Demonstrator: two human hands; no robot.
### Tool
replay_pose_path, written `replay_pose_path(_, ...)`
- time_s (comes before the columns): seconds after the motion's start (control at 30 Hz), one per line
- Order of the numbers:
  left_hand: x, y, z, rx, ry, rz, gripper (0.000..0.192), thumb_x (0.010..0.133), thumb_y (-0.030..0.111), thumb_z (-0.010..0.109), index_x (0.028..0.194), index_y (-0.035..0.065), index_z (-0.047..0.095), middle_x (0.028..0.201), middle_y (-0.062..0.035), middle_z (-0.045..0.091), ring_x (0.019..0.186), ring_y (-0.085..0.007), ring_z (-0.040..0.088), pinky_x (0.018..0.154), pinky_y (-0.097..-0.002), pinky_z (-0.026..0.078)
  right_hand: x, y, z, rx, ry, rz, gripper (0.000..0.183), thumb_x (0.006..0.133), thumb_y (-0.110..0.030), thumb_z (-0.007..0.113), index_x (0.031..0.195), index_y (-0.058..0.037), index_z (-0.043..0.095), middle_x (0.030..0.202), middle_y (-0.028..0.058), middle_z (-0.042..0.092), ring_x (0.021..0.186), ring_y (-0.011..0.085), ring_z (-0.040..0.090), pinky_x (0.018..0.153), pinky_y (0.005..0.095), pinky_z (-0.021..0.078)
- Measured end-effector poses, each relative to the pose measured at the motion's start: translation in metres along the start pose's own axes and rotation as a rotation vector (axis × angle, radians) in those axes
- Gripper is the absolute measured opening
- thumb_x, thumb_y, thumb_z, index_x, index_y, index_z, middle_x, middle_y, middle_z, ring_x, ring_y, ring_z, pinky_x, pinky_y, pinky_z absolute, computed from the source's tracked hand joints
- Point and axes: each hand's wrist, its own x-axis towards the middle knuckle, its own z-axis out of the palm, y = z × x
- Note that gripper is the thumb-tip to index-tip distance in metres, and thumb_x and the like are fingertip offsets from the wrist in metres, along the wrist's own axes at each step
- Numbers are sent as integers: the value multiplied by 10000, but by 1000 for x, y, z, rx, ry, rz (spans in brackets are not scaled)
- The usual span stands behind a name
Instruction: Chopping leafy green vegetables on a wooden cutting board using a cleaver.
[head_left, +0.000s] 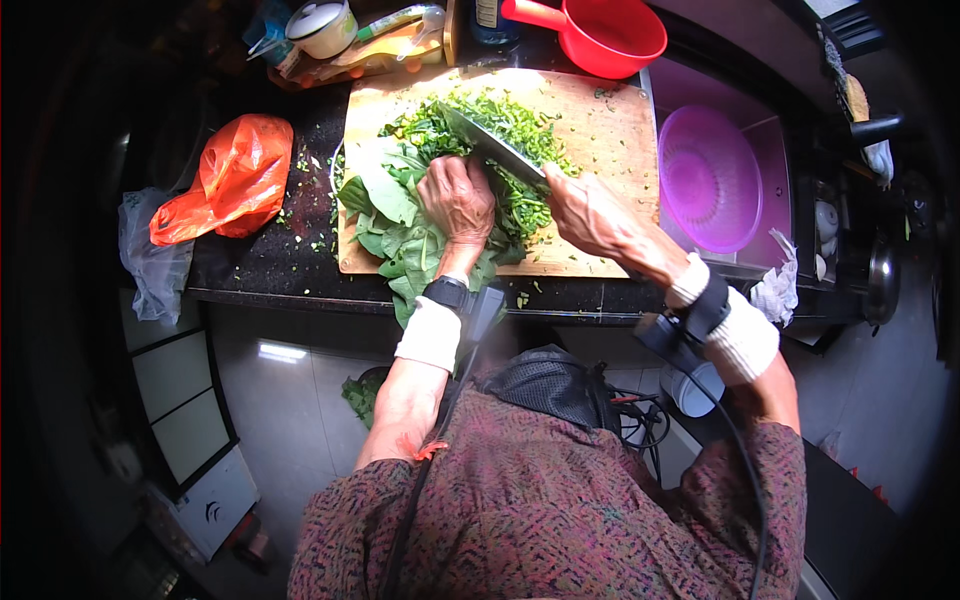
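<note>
My right hand grips the handle of a broad-bladed kitchen knife. The blade slants up and left over the greens, just beyond my left hand. With fingers curled, my left hand presses down on a bunch of leafy greens. Whole leaves spread left of and below that hand, and some hang over the counter's front edge. Finely chopped greens lie heaped beyond and to the right of the blade. Everything rests on a wooden cutting board. My left fingertips and the knife's cutting edge are partly hidden.
Left on the dark countertop sits an orange plastic bag beside a clear plastic bag. Behind the board are a red dipper and a lidded enamel pot. A purple plastic basin stands in the sink at right.
</note>
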Motion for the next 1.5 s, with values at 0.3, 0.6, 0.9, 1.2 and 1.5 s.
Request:
replay_pose_path(0.3,4,10,-1,-20,-17,19,122,834,158,543,821,54,481,799,-118,486,783,-318,510,695,-420,377,8,0,23,78,1,133,149,811,-78,518,944,-15,492,545,120,486,452,299,491,426,399,364)
replay_pose_path(0.6,-3,-2,0,-31,-24,-19,129,849,160,518,860,34,492,823,-145,500,804,-342,501,726,-423,363,0,-9,-22,126,-91,35,117,840,-49,496,920,-9,421,508,147,451,443,327,502,413,429,354)
replay_pose_path(0.9,6,8,3,-30,-4,31,122,848,162,518,830,45,491,798,-129,484,788,-328,507,716,-422,377,18,0,29,84,89,117,139,816,-64,524,908,-30,425,488,129,443,429,336,497,417,435,380)
replay_pose_path(1.2,1,4,-4,-49,26,-4,115,860,161,532,829,55,498,820,-117,502,780,-320,508,708,-417,376,-14,12,8,136,-141,85,140,838,-60,515,953,-18,448,550,193,498,497,365,536,462,460,385)
replay_pose_path(1.5,-5,-6,-7,-97,-34,29,193,869,219,560,902,39,501,859,-128,515,822,-330,519,752,-427,389,20,5,29,168,46,116,132,816,-88,533,879,-9,448,588,210,532,564,391,564,496,460,423)
